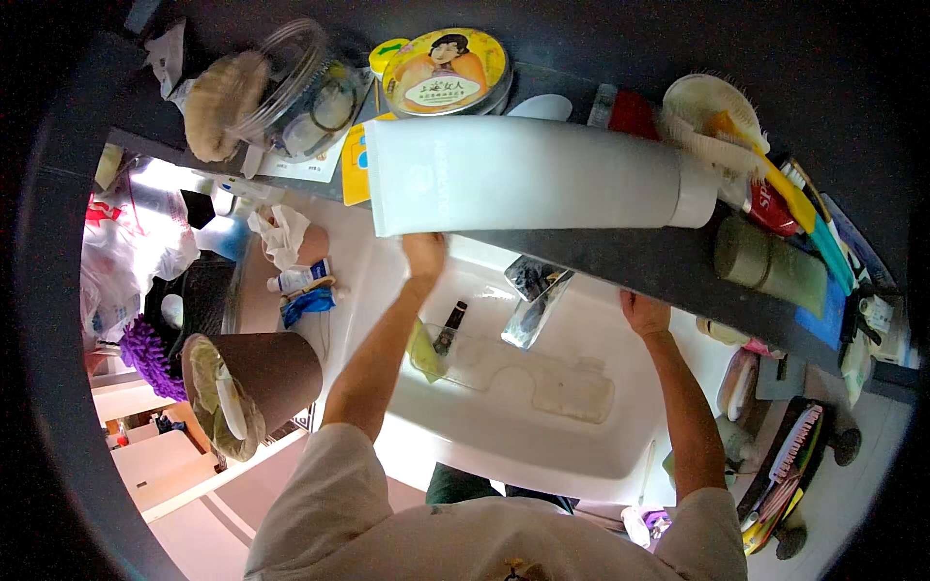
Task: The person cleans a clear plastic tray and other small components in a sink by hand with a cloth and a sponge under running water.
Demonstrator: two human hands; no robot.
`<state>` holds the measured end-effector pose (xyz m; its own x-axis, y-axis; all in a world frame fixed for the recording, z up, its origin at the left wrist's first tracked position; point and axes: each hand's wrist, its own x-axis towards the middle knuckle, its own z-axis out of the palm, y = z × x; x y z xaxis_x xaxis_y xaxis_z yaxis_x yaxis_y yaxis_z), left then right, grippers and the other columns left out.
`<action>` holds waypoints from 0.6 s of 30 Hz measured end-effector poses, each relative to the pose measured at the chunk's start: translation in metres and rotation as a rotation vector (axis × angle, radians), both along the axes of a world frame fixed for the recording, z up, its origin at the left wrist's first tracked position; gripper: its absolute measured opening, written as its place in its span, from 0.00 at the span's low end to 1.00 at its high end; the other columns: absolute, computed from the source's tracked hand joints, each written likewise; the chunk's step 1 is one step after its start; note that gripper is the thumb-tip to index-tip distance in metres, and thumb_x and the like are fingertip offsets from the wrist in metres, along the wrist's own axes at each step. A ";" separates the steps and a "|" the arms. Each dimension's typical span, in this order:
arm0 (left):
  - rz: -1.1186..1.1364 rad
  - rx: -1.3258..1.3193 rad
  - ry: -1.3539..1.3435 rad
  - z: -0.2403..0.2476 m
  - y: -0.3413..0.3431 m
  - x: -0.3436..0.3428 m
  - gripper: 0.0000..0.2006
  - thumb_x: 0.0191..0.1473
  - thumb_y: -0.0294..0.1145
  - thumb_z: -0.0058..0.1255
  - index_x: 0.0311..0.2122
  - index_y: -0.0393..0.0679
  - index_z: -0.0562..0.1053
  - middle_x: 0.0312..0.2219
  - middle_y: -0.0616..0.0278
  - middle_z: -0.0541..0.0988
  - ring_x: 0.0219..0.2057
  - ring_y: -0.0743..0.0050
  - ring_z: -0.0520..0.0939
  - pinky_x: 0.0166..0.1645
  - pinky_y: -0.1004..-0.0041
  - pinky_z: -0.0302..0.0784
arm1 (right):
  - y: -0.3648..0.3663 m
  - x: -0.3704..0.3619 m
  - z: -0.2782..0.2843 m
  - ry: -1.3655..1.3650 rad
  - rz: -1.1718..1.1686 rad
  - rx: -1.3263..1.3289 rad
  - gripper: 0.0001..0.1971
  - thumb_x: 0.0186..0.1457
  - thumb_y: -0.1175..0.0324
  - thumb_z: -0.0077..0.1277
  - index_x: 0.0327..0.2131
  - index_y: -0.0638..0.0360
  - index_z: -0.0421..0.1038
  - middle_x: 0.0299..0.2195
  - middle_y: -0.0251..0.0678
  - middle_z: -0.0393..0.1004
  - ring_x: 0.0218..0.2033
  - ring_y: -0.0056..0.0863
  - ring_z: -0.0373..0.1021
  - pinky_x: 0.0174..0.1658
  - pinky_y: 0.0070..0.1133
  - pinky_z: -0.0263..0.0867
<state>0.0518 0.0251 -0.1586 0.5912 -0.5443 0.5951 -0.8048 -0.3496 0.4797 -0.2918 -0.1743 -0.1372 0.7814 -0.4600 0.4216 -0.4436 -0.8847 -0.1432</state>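
Observation:
My left hand [423, 256] reaches up under the left end of a large white squeeze tube [528, 174], and its fingers are hidden behind the tube and shelf. The tube lies along a dark shelf [581, 259], close to the view. At the shelf's lower edge on the right is my right hand [644, 314], its visible fingers curled in; whatever they close on is hidden by the shelf. Between and below my hands is a white washbasin [504, 436] with a chrome faucet [531, 305]. A dark slim tube [450, 327] and a yellow-green packet [424, 351] lie in the basin area.
On the shelf stand a clear jar [305, 107], a round yellow tin [448, 70], a hairbrush [717, 111], a greenish bottle [765, 263] and toothbrushes [814, 223]. A brown bin [266, 387] is at the left, beside crumpled tissue [281, 237]. Soap [738, 380] sits right of the basin.

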 end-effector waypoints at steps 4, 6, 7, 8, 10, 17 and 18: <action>-0.173 0.328 0.170 0.062 0.006 -0.053 0.12 0.40 0.16 0.39 0.34 0.37 0.69 0.31 0.51 0.70 0.33 0.60 0.70 0.37 0.69 0.67 | 0.009 0.017 0.028 0.202 -0.055 0.060 0.17 0.48 0.61 0.40 0.34 0.66 0.66 0.35 0.52 0.66 0.36 0.48 0.63 0.41 0.38 0.57; -0.252 0.026 0.445 0.072 0.016 -0.045 0.16 0.37 0.12 0.36 0.33 0.38 0.70 0.34 0.50 0.67 0.37 0.58 0.68 0.41 0.68 0.64 | 0.010 0.021 0.027 0.096 -0.012 -0.152 0.17 0.48 0.61 0.40 0.33 0.68 0.66 0.33 0.53 0.66 0.35 0.49 0.63 0.41 0.38 0.57; -0.193 0.008 0.492 0.084 0.018 -0.031 0.17 0.37 0.11 0.34 0.33 0.39 0.69 0.33 0.51 0.68 0.36 0.59 0.69 0.40 0.68 0.65 | 0.007 0.015 0.022 0.067 -0.025 -0.079 0.17 0.48 0.61 0.40 0.33 0.68 0.65 0.33 0.54 0.66 0.35 0.50 0.63 0.41 0.39 0.57; -0.066 0.190 0.598 0.097 0.028 -0.016 0.17 0.36 0.11 0.33 0.33 0.38 0.69 0.35 0.50 0.68 0.35 0.58 0.68 0.39 0.69 0.65 | 0.003 0.010 0.018 0.040 -0.041 -0.006 0.17 0.48 0.60 0.40 0.33 0.68 0.65 0.33 0.55 0.66 0.35 0.51 0.63 0.41 0.39 0.56; -0.029 0.020 0.245 0.106 0.060 0.032 0.18 0.34 0.12 0.36 0.35 0.38 0.68 0.36 0.51 0.67 0.32 0.53 0.67 0.41 0.65 0.62 | 0.008 0.014 0.017 0.056 -0.012 -0.086 0.17 0.48 0.60 0.40 0.33 0.68 0.65 0.34 0.55 0.65 0.36 0.51 0.62 0.41 0.40 0.56; 0.235 0.688 -0.278 0.060 0.096 0.077 0.21 0.47 0.28 0.36 0.48 0.37 0.58 0.48 0.45 0.60 0.45 0.43 0.63 0.50 0.60 0.57 | 0.002 0.008 0.002 0.096 -0.026 -0.083 0.18 0.49 0.59 0.38 0.34 0.67 0.65 0.37 0.55 0.64 0.39 0.51 0.60 0.42 0.42 0.54; 0.235 0.559 -0.280 0.056 0.096 0.074 0.21 0.47 0.28 0.36 0.48 0.35 0.57 0.48 0.43 0.60 0.46 0.43 0.62 0.50 0.59 0.57 | 0.003 0.007 0.004 0.099 -0.026 -0.081 0.18 0.49 0.59 0.38 0.34 0.67 0.65 0.37 0.55 0.64 0.39 0.51 0.60 0.42 0.42 0.54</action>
